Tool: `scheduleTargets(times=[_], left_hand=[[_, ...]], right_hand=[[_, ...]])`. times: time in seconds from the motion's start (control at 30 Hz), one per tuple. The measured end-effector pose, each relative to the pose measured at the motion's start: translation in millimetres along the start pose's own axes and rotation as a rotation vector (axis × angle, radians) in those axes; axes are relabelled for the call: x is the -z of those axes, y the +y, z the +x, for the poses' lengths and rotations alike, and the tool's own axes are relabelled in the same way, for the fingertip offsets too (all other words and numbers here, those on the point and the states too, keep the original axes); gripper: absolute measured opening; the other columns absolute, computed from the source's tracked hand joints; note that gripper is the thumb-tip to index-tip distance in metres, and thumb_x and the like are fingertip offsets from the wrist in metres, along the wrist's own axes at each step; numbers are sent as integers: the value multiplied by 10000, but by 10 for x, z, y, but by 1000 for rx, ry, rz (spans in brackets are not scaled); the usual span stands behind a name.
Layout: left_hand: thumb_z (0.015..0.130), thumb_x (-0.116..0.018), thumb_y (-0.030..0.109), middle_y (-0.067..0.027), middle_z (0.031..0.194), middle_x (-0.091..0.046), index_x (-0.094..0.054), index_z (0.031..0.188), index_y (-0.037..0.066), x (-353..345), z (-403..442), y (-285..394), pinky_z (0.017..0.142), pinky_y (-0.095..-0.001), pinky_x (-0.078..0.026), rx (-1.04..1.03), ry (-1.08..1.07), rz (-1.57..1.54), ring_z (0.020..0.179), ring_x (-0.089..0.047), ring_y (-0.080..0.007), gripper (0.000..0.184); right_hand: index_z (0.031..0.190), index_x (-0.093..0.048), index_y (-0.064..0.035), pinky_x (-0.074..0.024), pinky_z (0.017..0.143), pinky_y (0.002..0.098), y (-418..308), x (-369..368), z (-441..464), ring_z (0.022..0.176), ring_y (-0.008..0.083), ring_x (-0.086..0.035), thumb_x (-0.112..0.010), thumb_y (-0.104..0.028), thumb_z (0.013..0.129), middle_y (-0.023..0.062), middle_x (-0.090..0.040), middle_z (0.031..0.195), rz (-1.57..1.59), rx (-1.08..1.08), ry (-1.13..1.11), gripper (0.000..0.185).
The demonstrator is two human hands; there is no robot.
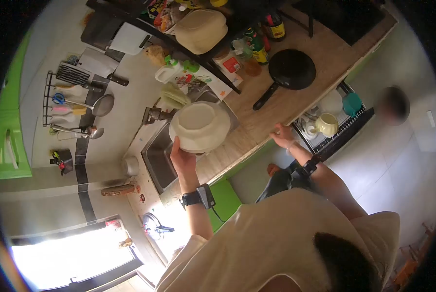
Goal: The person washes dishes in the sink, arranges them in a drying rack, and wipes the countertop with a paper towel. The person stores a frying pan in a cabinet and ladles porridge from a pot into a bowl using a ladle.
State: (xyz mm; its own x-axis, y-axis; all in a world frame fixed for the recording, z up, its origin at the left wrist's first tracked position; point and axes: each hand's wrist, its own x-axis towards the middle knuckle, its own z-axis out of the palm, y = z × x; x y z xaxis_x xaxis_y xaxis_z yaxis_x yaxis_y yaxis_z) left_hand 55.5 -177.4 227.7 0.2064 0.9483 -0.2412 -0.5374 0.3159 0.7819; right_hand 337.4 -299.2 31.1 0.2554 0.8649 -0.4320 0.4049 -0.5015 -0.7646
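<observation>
My left hand [181, 159] grips the rim of a white bowl [201, 125], its underside turned towards me. The bowl is held over the steel sink [155, 160] and the counter edge, and hides part of the faucet [157, 115]. My right hand [283, 136] is by the front edge of the counter, beside the pulled-out dish drawer [344, 138]. Its fingers are loosely bent and apart, with nothing in them. In the drawer rack are a pale yellow mug [326, 125], a teal cup [352, 103] and white dishes [331, 103].
A black frying pan [292, 69] lies on the wooden counter [247, 114]. Behind it stand sauce bottles [257, 46] and a dark shelf frame. Ladles [102, 105] and a cleaver [99, 63] hang on the wall. A green cloth [174, 95] is behind the sink.
</observation>
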Motion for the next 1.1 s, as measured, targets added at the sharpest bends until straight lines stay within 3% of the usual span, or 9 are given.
scheduleTargets(times=[0.1,0.2,0.4,0.43,0.5,0.6,0.63,0.87,1.1], left_hand=[[858,-515,224,-104,1130,-555,-464,1170,5,21,-40,81,868,-387,-448,-19,-4,9,1038,-540,-226,384],[847,-524,176,-118,1107,-559,-460,1165,-8,-31,-66,193,815,-360,-474,-62,5,39,983,-565,-219,373],[781,-610,96,-108,909,-608,-566,946,-47,-56,17,257,669,-259,-461,-152,-5,730,788,-600,-165,223],[749,-656,116,-71,801,-610,-604,775,-29,-114,-1,215,588,-248,-431,-149,26,800,677,-561,-122,157],[724,-682,127,-46,738,-599,-613,695,-4,-156,-3,79,539,-243,-401,-235,-11,1110,596,-489,-100,151],[688,-694,127,-116,667,-537,-589,657,-31,-301,-121,-79,520,-308,-397,-594,-269,1392,571,-473,-179,192],[687,-689,134,-136,653,-514,-590,656,-27,-341,-184,-134,522,-330,-400,-592,-248,1351,580,-484,-218,192],[677,-688,154,-161,705,-452,-578,656,21,-596,-644,-50,532,-416,-407,-628,-383,1549,618,-501,-357,174],[690,-691,135,-128,767,-485,-593,671,21,-503,-645,180,541,-367,-400,-565,-473,1462,630,-510,-294,151]], right_hand=[[1294,-276,-10,-346,950,411,-152,-198,14,1128,360,-399,-569,-402,792,241,-325,1268,-71,61,48,701],[1344,-202,-33,-308,988,442,-547,-199,-70,1202,352,-331,-557,-504,781,237,-236,1340,750,-27,-232,815],[1337,-253,-76,-340,940,507,-1641,-423,103,1212,284,-334,-543,-559,774,156,-275,1351,1434,-233,-770,797],[1325,-281,-87,-346,942,487,-1657,-563,190,1203,267,-348,-534,-558,781,139,-304,1335,1493,-232,-809,763],[1300,-336,-110,-357,946,446,-1628,-953,404,1183,231,-376,-516,-556,794,104,-361,1304,1611,-226,-887,699],[1268,-392,-129,-390,923,380,-1609,-1149,375,1120,190,-436,-490,-558,808,62,-453,1229,1738,-61,-874,637],[1234,-433,-122,-418,881,326,-1591,-1155,302,1059,167,-480,-485,-516,833,38,-511,1150,1762,-10,-853,564],[1238,-426,-113,-404,899,374,-1418,-1063,315,1069,178,-477,-508,-447,843,50,-506,1163,1547,262,-847,524],[1247,-413,-98,-373,939,411,-1272,-944,424,1120,190,-449,-523,-410,842,66,-473,1223,1595,256,-1074,522]])
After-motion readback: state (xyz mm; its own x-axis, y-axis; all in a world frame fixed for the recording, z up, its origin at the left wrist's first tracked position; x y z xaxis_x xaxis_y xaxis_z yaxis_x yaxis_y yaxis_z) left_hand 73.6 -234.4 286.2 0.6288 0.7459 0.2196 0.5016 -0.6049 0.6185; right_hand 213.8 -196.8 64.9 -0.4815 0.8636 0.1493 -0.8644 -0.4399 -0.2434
